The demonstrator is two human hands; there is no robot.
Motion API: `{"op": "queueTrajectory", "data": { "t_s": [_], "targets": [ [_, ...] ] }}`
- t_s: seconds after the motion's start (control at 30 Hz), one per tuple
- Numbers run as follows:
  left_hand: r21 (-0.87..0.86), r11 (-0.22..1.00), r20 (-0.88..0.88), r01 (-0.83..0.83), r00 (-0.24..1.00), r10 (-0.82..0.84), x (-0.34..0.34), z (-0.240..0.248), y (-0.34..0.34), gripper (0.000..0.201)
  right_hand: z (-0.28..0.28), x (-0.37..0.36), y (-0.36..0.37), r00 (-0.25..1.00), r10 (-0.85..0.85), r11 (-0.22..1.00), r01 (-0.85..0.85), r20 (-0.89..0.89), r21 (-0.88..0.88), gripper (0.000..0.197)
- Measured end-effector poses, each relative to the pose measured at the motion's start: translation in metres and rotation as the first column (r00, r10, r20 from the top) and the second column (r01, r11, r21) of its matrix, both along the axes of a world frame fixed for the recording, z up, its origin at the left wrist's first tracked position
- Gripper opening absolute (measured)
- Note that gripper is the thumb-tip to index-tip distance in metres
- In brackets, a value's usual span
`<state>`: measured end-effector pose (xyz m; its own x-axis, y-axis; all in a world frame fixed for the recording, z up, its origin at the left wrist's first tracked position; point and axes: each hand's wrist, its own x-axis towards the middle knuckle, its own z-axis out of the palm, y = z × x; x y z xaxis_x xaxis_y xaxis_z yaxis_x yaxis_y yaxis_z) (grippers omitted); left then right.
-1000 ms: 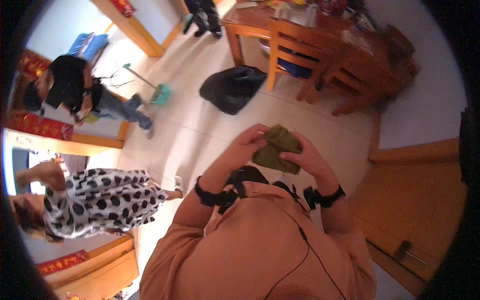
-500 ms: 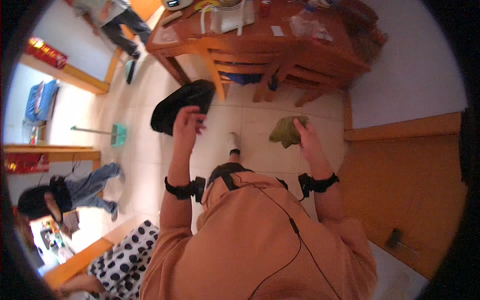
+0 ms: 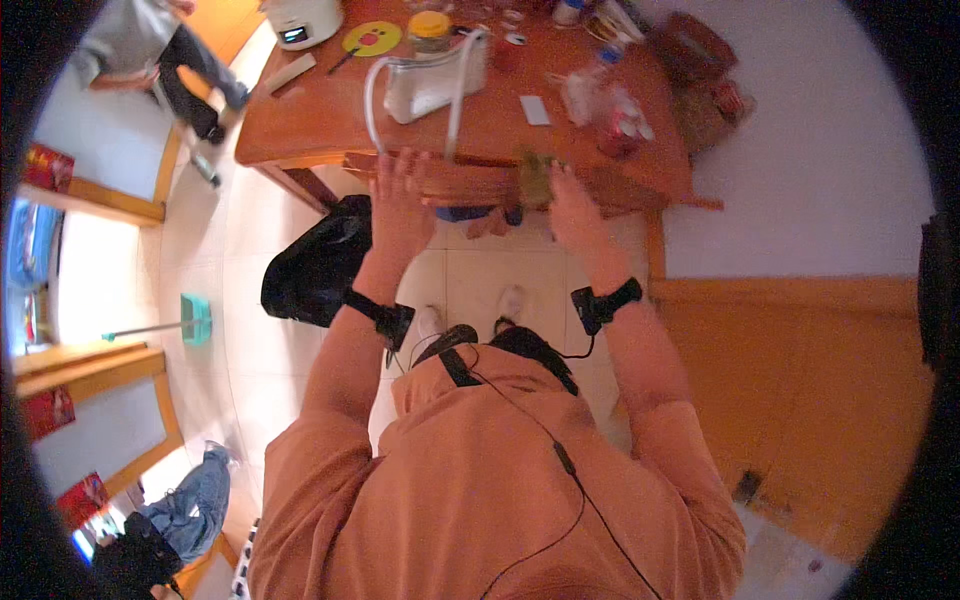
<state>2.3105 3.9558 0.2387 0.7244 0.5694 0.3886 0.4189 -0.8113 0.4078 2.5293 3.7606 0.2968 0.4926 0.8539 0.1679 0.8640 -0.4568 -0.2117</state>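
Observation:
Over the top rail of a wooden chair [image 3: 475,185], at the table's near edge, is my left hand [image 3: 402,200]. Its fingers are spread and hold nothing; whether they touch the rail I cannot tell. A crumpled green cloth [image 3: 535,177], blurred by motion, is pinched in my right hand [image 3: 578,205] at the same edge. The wooden table [image 3: 330,110] lies just beyond both hands. On it, nearest my left hand, sits a whitish handbag [image 3: 430,88] with two white handles. A small white card [image 3: 535,110] lies beyond the cloth.
A yellow fan [image 3: 372,40], a yellow-lidded jar [image 3: 430,35], a white appliance [image 3: 303,22] and plastic bags [image 3: 600,100] crowd the table. A black bag [image 3: 320,262] stands left of my legs, with a green dustpan [image 3: 195,320] farther left. Two people are at the left, one far [image 3: 190,70], one near [image 3: 185,510].
I have come closer to the table. Both hands have moved forward to its near edge, the right one carrying the green cloth inward. The left hand's fingers have spread.

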Motion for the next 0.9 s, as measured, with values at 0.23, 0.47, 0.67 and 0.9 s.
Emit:
{"op": "queueTrajectory", "data": {
  "t_s": [0.23,0.47,0.67,0.9],
  "targets": [
    [-0.142,0.989,0.042,0.044,0.998,-0.039,-0.015,0.008,0.005,0.069,-0.028,-0.074,0.104,0.889,0.457,0.888,-0.456,0.014,-0.07,0.066],
    [-0.448,0.843,0.05,-0.298,0.933,0.357,-0.02,0.031,-0.022,0.066,-0.047,-0.067,0.141,0.808,0.589,0.796,-0.586,-0.031,-0.151,0.065],
    [-0.439,0.773,-0.132,-0.458,0.884,0.449,0.009,0.033,-0.033,0.069,-0.025,0.0,0.093,0.736,0.64,0.67,-0.676,-0.222,-0.306,0.056],
    [-0.31,0.883,-0.08,-0.352,0.935,0.345,0.0,0.054,-0.022,0.053,0.023,0.074,0.015,0.804,0.526,0.722,-0.595,-0.277,-0.354,0.048]
  ]
}}
